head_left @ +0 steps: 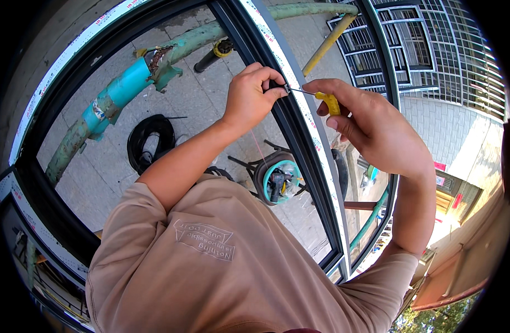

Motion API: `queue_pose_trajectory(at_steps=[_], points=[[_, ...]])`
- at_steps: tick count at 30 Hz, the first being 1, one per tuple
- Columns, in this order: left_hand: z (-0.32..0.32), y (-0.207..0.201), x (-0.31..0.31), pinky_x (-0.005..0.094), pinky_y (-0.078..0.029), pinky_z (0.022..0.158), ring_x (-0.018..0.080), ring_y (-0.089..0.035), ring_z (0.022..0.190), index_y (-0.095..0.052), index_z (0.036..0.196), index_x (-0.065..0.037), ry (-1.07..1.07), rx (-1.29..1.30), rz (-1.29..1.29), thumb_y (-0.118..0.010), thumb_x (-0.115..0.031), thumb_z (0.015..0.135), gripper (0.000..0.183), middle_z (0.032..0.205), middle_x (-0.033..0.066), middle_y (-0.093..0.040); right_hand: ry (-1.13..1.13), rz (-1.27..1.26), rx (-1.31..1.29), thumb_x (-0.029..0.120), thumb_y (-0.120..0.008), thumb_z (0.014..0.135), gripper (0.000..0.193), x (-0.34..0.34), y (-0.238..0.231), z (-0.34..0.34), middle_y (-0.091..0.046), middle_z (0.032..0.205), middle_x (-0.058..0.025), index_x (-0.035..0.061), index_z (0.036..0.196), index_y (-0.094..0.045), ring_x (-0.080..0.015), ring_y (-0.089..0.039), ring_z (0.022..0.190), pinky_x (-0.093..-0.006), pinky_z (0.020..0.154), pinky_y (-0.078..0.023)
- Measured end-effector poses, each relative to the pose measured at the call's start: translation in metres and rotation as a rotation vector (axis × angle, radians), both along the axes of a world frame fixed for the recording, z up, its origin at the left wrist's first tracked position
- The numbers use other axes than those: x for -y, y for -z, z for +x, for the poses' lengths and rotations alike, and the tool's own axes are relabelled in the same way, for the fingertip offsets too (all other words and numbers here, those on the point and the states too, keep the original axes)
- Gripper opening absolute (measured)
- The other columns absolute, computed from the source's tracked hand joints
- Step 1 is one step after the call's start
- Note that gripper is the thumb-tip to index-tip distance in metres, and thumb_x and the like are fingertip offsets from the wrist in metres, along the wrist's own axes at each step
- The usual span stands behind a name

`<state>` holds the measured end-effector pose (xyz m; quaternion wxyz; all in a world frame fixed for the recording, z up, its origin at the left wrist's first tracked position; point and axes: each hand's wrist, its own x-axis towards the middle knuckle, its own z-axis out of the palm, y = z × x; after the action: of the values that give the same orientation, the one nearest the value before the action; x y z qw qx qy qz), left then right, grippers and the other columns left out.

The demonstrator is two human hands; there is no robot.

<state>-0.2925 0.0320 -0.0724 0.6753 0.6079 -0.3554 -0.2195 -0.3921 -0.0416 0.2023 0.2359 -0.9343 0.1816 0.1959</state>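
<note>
My right hand (371,125) is closed around the yellow handle of a screwdriver (328,103). Its thin metal shaft points left, and the tip meets a small dark fitting (275,85) at the edge of the frame bar. My left hand (252,94) pinches that fitting between thumb and fingers; its exact kind is too small to make out. Both hands are at the dark metal frame (299,141), whose outer face carries a white protective film strip (315,133) with red marks.
Beyond the frame runs a peeling green pipe (194,41) with a turquoise sleeve (124,83). On the paving lie a black coil (150,141) and a turquoise bucket (295,188) holding a power drill (277,184). Dark window grilles (402,41) stand at upper right.
</note>
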Motion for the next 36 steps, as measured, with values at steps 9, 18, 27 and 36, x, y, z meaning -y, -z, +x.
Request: queue_pose_trajectory(at_steps=[9,18,27,36], points=[[0.003,-0.002,0.002,0.0344,-0.049,0.065,0.0171,-0.058,0.07,-0.08,0.096,-0.006,0.02,0.04,0.017,-0.093,-0.005,0.076,0.024,0.079,0.0037,-0.06,-0.35,-0.277,0.037,0.01,-0.083,0.091,0.054,0.017,-0.01,0.011,-0.073,0.105,-0.015,0.0086,0.143,-0.068,-0.0364,-0.075,0.096,-0.0466,0.083,-0.06],[0.003,-0.006,0.0,0.0369,-0.049,0.066,0.0203,-0.06,0.07,-0.079,0.095,-0.006,0.015,0.059,0.038,-0.092,-0.005,0.077,0.022,0.08,0.0046,-0.06,0.052,-0.739,0.079,0.033,-0.069,0.11,0.042,-0.009,0.028,0.007,-0.068,0.07,-0.0153,0.0019,0.084,-0.078,-0.0376,-0.069,0.063,-0.0436,0.058,-0.054],[0.004,-0.003,0.001,0.0353,-0.049,0.066,0.0182,-0.059,0.07,-0.079,0.094,-0.006,0.032,0.036,0.034,-0.092,-0.004,0.077,0.022,0.081,0.0041,-0.06,0.293,-0.51,0.066,0.037,-0.068,0.111,0.049,-0.004,0.022,0.01,-0.069,0.068,-0.0227,-0.0034,0.086,-0.079,-0.0424,-0.069,0.06,-0.0506,0.061,-0.053],[0.004,-0.006,0.0,0.0354,-0.048,0.065,0.0179,-0.058,0.069,-0.08,0.094,-0.006,0.026,0.038,0.011,-0.092,-0.004,0.076,0.022,0.079,0.0038,-0.059,0.071,-0.24,0.216,0.019,-0.081,0.1,0.043,-0.001,0.024,-0.001,-0.074,0.083,-0.0174,0.0065,0.14,-0.07,-0.039,-0.075,0.078,-0.0448,0.07,-0.057]])
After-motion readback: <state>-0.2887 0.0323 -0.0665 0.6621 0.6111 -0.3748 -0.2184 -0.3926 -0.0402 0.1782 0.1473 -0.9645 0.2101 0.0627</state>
